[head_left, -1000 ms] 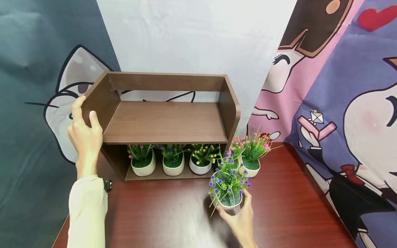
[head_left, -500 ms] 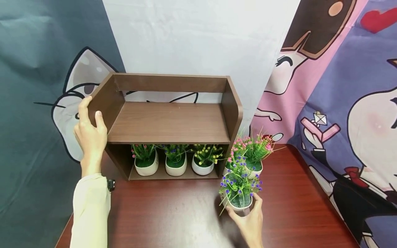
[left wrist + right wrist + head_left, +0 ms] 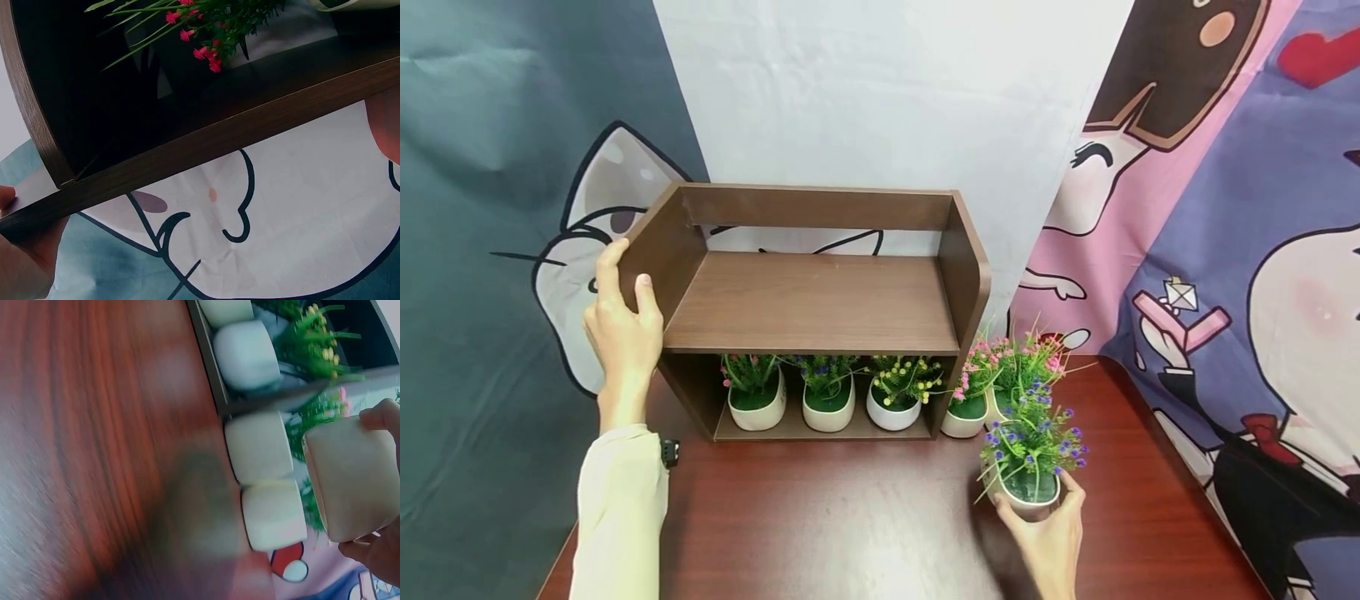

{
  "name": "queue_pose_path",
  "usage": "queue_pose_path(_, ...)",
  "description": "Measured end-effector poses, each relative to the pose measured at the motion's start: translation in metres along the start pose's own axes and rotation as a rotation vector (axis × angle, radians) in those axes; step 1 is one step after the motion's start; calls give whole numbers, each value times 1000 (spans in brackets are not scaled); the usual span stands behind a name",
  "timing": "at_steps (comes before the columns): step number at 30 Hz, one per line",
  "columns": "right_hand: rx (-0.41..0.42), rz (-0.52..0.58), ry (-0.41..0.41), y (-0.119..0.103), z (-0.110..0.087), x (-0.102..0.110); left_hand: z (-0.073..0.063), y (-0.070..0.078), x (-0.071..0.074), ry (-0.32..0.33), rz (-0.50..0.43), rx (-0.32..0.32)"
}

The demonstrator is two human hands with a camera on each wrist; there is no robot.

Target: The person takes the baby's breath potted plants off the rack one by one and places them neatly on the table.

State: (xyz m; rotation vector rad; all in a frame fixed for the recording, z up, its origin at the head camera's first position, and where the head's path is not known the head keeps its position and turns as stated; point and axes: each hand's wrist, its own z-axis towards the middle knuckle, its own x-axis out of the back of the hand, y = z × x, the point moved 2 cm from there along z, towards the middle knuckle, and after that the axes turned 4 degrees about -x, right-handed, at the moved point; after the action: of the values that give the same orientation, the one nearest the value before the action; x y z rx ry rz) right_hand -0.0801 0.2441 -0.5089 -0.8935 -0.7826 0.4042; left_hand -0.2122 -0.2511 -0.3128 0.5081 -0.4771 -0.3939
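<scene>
My left hand [image 3: 625,333] grips the left side panel of a brown two-tier wooden shelf [image 3: 827,300]; in the left wrist view thumb and fingers lie on either side of the panel [image 3: 187,147]. In front and to the right of the shelf, my right hand [image 3: 1051,537] holds a potted plant with blue-purple flowers [image 3: 1033,446], thumb and fingers around its white pot [image 3: 356,478]. The right wrist view shows that pot raised off the table. Behind it, two pink-flowered potted plants [image 3: 967,408] stand against the shelf's right side, one partly hidden.
On the lower tier stand three potted plants: one pink-red [image 3: 756,400], one blue [image 3: 827,400], one yellow [image 3: 895,400]. The shelf rests on a reddish-brown table [image 3: 820,517]. Behind and to the right hang cartoon-printed cloths [image 3: 1195,250].
My right hand has carried the blue-purple flowered plant to the right, uncovering more of the pink-flowered pot beside the shelf. The left hand keeps its grip on the panel; the head view has shifted slightly.
</scene>
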Motion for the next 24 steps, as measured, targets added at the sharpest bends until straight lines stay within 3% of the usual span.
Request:
queue_pose_path(9, -51, -14, 62, 18, 28, 11, 1, 1, -1, 7, 11, -3)
queue_pose_path(24, -116, -47, 72, 43, 64, 22, 0, -2, -1, -8, 29, -17)
